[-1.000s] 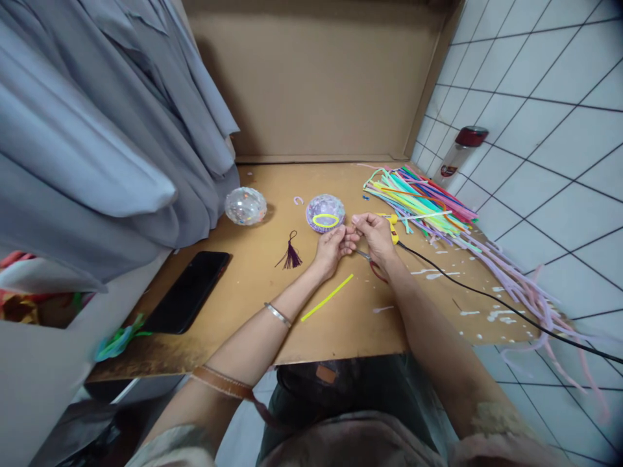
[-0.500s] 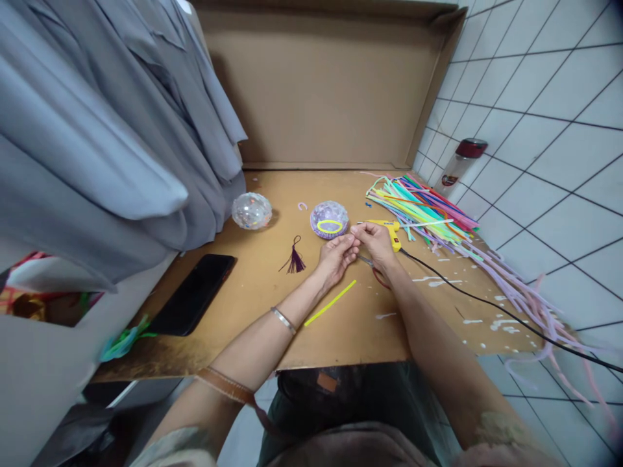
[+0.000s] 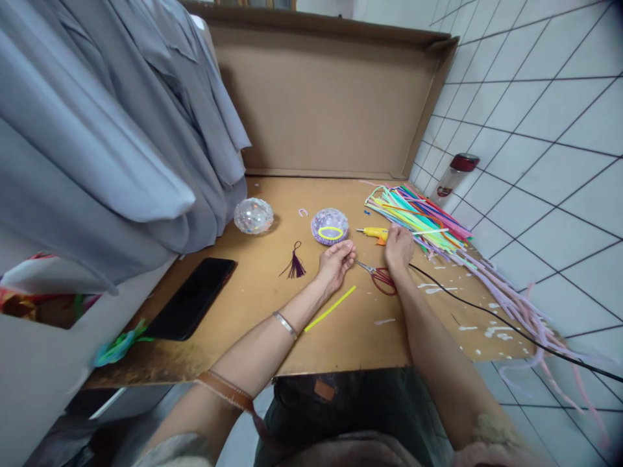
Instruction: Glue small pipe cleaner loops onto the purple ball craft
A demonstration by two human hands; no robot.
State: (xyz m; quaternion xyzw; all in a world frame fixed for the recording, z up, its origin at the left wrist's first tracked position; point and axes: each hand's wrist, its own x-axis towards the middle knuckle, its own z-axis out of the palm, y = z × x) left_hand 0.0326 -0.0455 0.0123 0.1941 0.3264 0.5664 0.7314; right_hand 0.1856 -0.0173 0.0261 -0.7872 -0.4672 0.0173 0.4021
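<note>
My left hand (image 3: 337,264) is closed in a pinch just in front of a round purple piece (image 3: 331,217) with a yellow ring (image 3: 330,233) on its front; what the fingertips hold is too small to name. My right hand (image 3: 399,246) is wrapped round the handle of a yellow glue gun (image 3: 374,231), whose nozzle points left. Red-handled scissors (image 3: 383,280) lie between my hands, blades toward the left one. A yellow pipe cleaner strip (image 3: 331,308) lies beside my left forearm. The dark tassel (image 3: 294,264) is left of that hand.
A clear ball (image 3: 254,216) and a black phone (image 3: 193,298) are on the left of the table (image 3: 350,350). Colourful pipe cleaners (image 3: 418,214) are piled at the right, near a red-lidded bottle (image 3: 455,176). A black cable (image 3: 467,299) runs right. Grey cloth hangs left.
My right hand has left my left hand and moved right onto the glue gun. The scissors are now more visible. My left hand keeps its pinch, and the view has tilted up slightly.
</note>
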